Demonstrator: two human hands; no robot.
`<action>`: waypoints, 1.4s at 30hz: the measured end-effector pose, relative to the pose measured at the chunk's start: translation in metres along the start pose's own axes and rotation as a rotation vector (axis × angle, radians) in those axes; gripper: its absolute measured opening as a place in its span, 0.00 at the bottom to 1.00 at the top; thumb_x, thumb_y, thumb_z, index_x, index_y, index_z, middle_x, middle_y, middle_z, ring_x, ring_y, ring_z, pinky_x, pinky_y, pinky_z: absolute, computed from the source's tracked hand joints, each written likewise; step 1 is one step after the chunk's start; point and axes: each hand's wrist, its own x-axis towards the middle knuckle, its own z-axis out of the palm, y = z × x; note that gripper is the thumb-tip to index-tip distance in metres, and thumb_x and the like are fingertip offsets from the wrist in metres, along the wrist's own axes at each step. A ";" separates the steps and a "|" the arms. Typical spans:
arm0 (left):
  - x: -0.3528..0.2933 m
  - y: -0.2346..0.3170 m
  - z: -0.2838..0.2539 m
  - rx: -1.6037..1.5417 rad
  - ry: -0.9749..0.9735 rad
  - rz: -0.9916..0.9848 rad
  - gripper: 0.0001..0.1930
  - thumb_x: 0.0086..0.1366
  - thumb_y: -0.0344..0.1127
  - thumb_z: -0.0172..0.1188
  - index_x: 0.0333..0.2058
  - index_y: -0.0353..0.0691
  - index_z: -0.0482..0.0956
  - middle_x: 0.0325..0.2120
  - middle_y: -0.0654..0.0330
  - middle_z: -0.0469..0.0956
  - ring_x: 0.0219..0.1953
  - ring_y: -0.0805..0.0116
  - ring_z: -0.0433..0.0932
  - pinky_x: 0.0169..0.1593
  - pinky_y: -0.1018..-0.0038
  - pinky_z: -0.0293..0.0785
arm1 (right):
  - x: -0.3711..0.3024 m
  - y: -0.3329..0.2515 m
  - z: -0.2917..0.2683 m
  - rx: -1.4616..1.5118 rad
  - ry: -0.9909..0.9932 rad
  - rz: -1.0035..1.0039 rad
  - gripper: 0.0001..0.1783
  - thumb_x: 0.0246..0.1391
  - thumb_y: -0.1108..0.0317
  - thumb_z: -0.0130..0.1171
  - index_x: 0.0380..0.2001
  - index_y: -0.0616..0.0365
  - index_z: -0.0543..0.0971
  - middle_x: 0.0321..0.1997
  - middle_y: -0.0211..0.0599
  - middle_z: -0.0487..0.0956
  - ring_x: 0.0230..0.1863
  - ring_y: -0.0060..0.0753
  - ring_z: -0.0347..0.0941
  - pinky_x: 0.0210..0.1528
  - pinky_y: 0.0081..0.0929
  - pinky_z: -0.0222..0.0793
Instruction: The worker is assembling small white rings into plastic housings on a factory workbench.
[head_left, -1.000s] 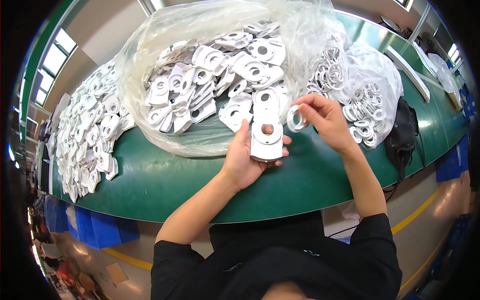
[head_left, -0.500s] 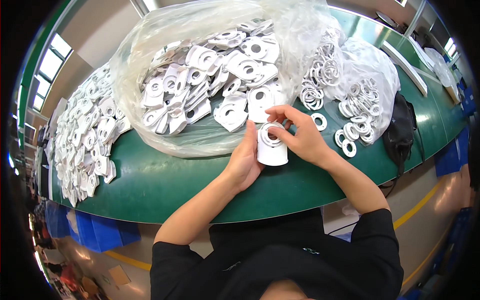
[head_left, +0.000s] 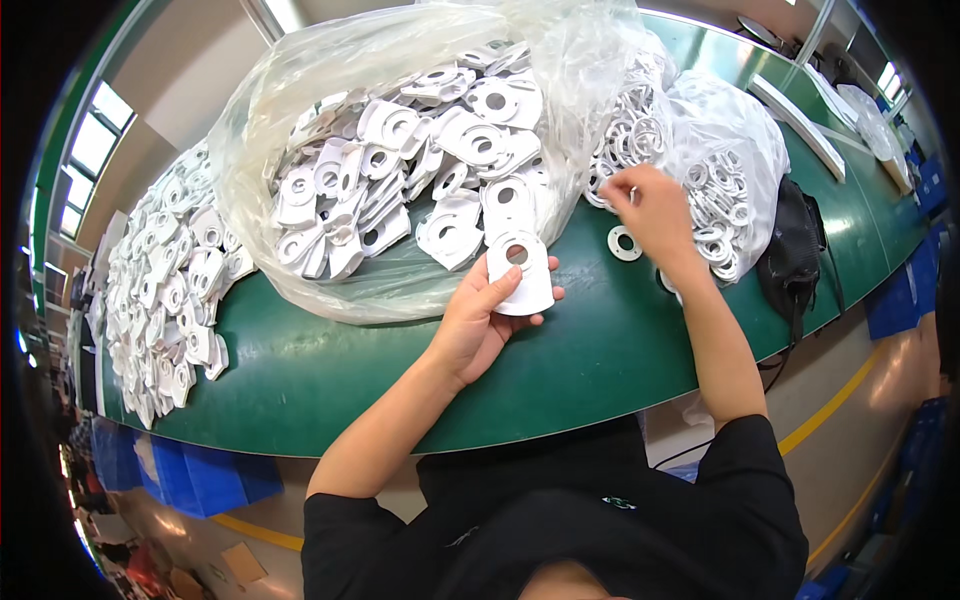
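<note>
My left hand (head_left: 478, 322) grips a white plastic plate (head_left: 527, 294) with a round hole near its top, thumb on the face and fingertips showing past its right edge. The plate is held above the green table, in front of the large clear bag (head_left: 350, 305). My right hand (head_left: 652, 215) is over to the right, at the near edge of the pile of white rings (head_left: 632, 130). Its fingers are bent together at the rings; whatever is between the fingertips is hidden. A single white ring (head_left: 613, 243) lies on the table just below this hand.
Inside the large bag are many white plates (head_left: 450, 230) like the held one. More plates form a heap (head_left: 170, 290) at the left. To the right sit a second bag of rings (head_left: 765, 150), a black pouch (head_left: 790, 240) and a long white strip (head_left: 800, 130).
My right hand has left the plate and moved right to the rings. My left hand keeps hold of the plate, whose face now shows a plain hole instead of raised circles.
</note>
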 end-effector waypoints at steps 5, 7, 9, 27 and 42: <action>0.000 -0.001 0.000 0.062 0.003 0.010 0.22 0.66 0.31 0.51 0.57 0.38 0.59 0.50 0.51 0.72 0.45 0.63 0.78 0.37 0.75 0.77 | 0.016 0.010 -0.021 0.565 0.286 0.207 0.07 0.53 0.72 0.62 0.34 0.65 0.80 0.32 0.32 0.80 0.28 0.16 0.74 0.34 0.13 0.71; 0.001 -0.002 0.001 0.065 0.007 0.005 0.23 0.64 0.28 0.52 0.57 0.38 0.59 0.51 0.50 0.71 0.45 0.62 0.78 0.38 0.74 0.77 | 0.016 0.016 -0.015 0.739 0.276 0.251 0.08 0.54 0.72 0.61 0.35 0.65 0.79 0.32 0.33 0.80 0.29 0.18 0.74 0.35 0.14 0.71; 0.001 -0.002 0.004 0.056 0.005 -0.001 0.25 0.63 0.26 0.52 0.58 0.38 0.58 0.51 0.50 0.71 0.46 0.61 0.78 0.39 0.74 0.78 | 0.016 0.021 -0.009 0.910 0.267 0.294 0.08 0.54 0.72 0.61 0.37 0.64 0.78 0.33 0.34 0.80 0.31 0.20 0.75 0.36 0.15 0.72; 0.000 -0.005 0.003 0.221 -0.025 -0.030 0.31 0.60 0.21 0.46 0.62 0.40 0.51 0.51 0.51 0.72 0.48 0.58 0.78 0.36 0.77 0.74 | -0.022 -0.054 0.012 0.457 -0.254 -0.445 0.17 0.46 0.83 0.56 0.40 0.56 0.80 0.34 0.35 0.74 0.34 0.35 0.73 0.36 0.26 0.69; -0.001 -0.009 0.000 0.256 -0.124 -0.083 0.24 0.67 0.31 0.46 0.60 0.40 0.54 0.46 0.53 0.74 0.43 0.67 0.80 0.27 0.83 0.67 | -0.021 -0.056 0.004 0.230 -0.285 -0.677 0.27 0.30 0.80 0.57 0.40 0.49 0.81 0.35 0.28 0.75 0.34 0.33 0.72 0.32 0.28 0.70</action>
